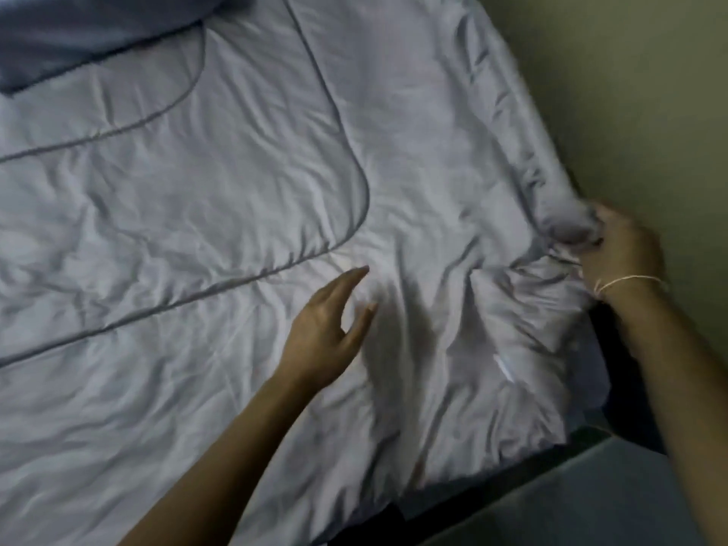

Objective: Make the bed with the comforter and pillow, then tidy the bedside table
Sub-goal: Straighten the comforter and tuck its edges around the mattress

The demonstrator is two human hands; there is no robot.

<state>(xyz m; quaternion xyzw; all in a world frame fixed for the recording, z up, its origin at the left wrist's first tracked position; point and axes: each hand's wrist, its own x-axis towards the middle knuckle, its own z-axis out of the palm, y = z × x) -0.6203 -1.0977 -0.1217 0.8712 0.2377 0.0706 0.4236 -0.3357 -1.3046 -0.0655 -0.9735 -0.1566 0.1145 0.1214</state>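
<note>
A pale grey quilted comforter (pixel 220 214) with curved stitch lines covers the whole bed, creased and bunched toward the right corner. My right hand (pixel 618 250) grips the comforter's bunched corner at the right edge, next to the wall; a thin string band circles that wrist. My left hand (pixel 335 329) hovers flat and open over the comforter's middle, fingers apart, holding nothing. A darker blue-grey pillow (pixel 78 33) lies at the top left, partly cut off by the frame.
A greenish wall (pixel 630 92) runs along the bed's right side. Below the comforter's near edge a dark gap and a grey floor or surface (pixel 591 494) show at the bottom right.
</note>
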